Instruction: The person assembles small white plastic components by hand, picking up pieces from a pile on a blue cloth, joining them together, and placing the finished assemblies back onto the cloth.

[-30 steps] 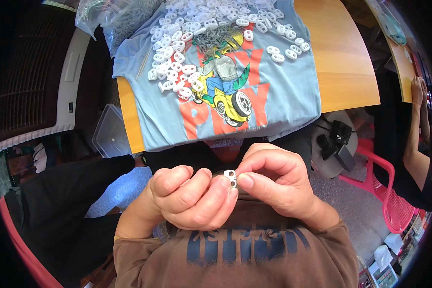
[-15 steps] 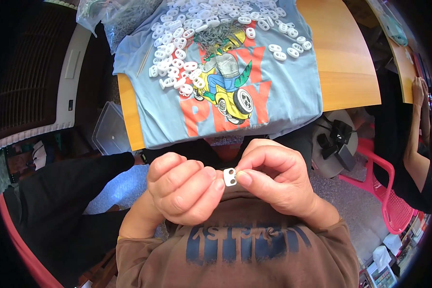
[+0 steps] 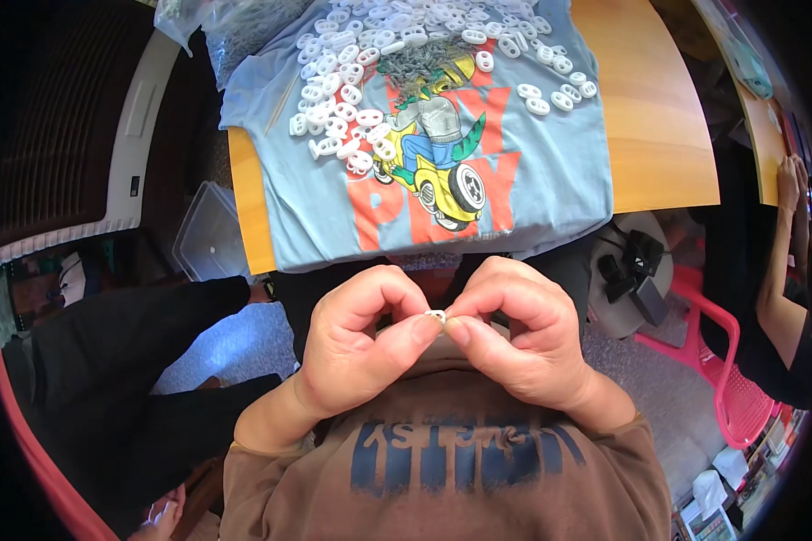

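Observation:
Between my fingertips, above my lap, is a small white plastic two-hole piece [image 3: 437,316], mostly covered by the fingers. My left hand [image 3: 365,329] pinches it from the left between thumb and forefinger. From the other side my right hand [image 3: 519,329] pinches it the same way, the two thumbs almost meeting. Beyond my hands, a light blue printed T-shirt [image 3: 550,171] is spread over the table. Many similar white oval two-hole pieces [image 3: 367,117] lie on it, along with a heap of small grey parts [image 3: 415,68].
The wooden table [image 3: 654,135] curves off to the right. A clear plastic bag [image 3: 244,36] of grey parts sits at the far left. Right of me are a stool [image 3: 636,270] with black devices and a pink chair [image 3: 713,352]. Another person's arm [image 3: 782,243] is at the far right.
My left hand has turned over, from curled fingers to a thumb-and-forefinger pinch on the white piece. The piece has tilted and shows less of its face. Another person's hand appears at lower left.

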Motion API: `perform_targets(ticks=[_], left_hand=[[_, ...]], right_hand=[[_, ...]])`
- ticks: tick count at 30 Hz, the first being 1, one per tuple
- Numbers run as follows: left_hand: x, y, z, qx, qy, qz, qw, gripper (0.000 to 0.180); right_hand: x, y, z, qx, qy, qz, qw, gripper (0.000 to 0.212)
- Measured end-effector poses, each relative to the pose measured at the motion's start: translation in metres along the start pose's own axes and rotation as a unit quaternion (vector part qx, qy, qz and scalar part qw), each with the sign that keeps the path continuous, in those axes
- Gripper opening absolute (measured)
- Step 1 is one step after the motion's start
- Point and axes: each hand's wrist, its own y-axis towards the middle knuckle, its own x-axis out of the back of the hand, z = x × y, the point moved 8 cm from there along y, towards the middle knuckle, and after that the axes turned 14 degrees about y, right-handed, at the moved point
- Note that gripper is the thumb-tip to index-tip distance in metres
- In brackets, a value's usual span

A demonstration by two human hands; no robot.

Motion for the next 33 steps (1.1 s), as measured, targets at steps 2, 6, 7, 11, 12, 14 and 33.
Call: perform_targets(ticks=[2, 6, 7, 11, 12, 14, 33], left_hand=[[0.0, 0.0, 0.002, -0.01, 0.01, 0.003, 1.0, 0.008], [-0.003, -0.002, 0.007, 0.017, -0.041, 0.016, 0.999, 0.009], [-0.003, -0.003, 0.008, 0.019, -0.041, 0.013, 0.999, 0.009], [-0.006, -0.005, 0.012, 0.037, -0.1, 0.02, 0.994, 0.008], [-0.008, -0.006, 0.015, 0.056, -0.143, 0.029, 0.988, 0.008], [-0.009, -0.004, 0.016, 0.06, -0.153, 0.028, 0.986, 0.008], [0.008, -0.001, -0.006, -0.103, 0.106, 0.005, 0.989, 0.009]], right_hand=[[0.0, -0.001, 0.001, 0.013, -0.023, 0.003, 1.0, 0.006], [-0.002, -0.001, -0.002, 0.0, -0.004, 0.01, 1.0, 0.006], [-0.002, -0.001, -0.006, -0.01, 0.013, 0.007, 1.0, 0.006], [-0.002, -0.004, -0.009, -0.027, 0.036, -0.014, 0.999, 0.005], [-0.002, -0.004, -0.009, -0.028, 0.036, -0.011, 0.999, 0.005], [-0.001, -0.003, -0.012, -0.032, 0.053, -0.025, 0.998, 0.005], [-0.005, -0.003, -0.025, -0.129, 0.08, -0.016, 0.988, 0.008]])
